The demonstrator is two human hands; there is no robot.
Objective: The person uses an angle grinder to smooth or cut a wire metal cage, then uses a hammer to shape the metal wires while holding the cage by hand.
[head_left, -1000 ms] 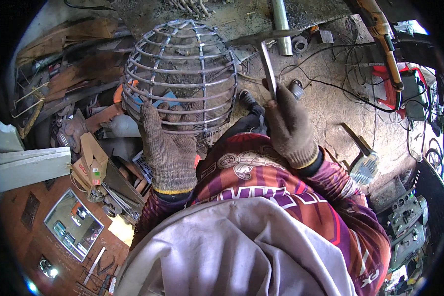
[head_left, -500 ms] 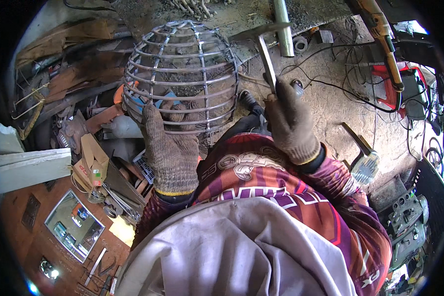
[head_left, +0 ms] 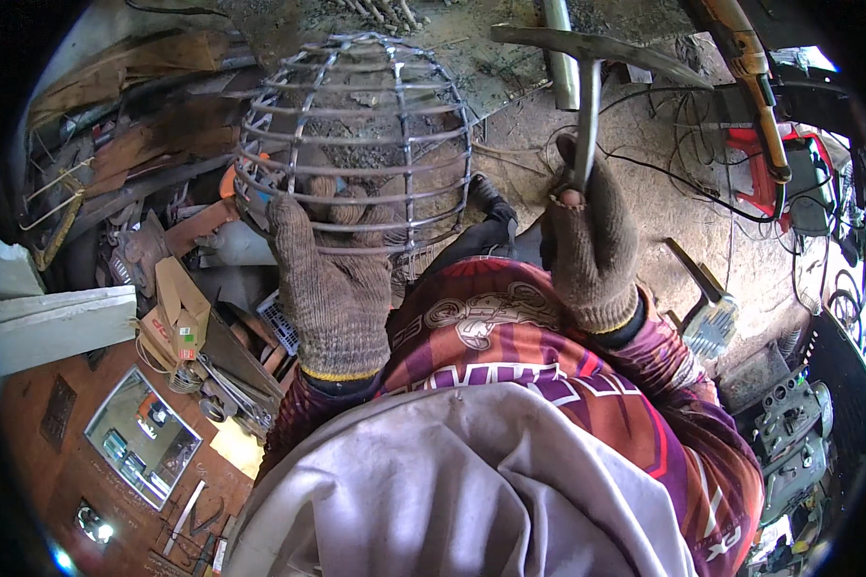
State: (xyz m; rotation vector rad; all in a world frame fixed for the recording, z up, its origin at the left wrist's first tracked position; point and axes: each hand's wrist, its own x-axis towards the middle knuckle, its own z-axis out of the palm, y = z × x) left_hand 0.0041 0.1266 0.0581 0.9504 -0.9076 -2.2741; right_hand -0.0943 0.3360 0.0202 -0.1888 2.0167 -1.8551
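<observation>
A rounded cage of welded metal rods (head_left: pixel 407 144) stands before me, narrowing to a dome at its far end. My left hand (head_left: pixel 335 298), in a brown knitted glove, is closed on its near lower rim; the fingers reach inside and show between the bars. In my gloved right hand (head_left: pixel 597 255) is a chipping hammer (head_left: pixel 588 120) with a metal handle and a long, thin head. The hammer is raised to the right of the cage, apart from it. A bare fingertip pokes through the right glove.
A metal tube (head_left: pixel 562 77) lies beyond the cage on the metal worktop. An orange power tool (head_left: pixel 744 62) is at far right, near a red-framed machine (head_left: pixel 803 178) and loose cables. Scrap and a cardboard box (head_left: pixel 176 313) crowd the left. A metal tool (head_left: pixel 712 325) lies on the right-hand floor.
My right hand has swung the hammer rightward, away from the cage, and its head has turned. The cage has tilted slightly; my left hand keeps its hold.
</observation>
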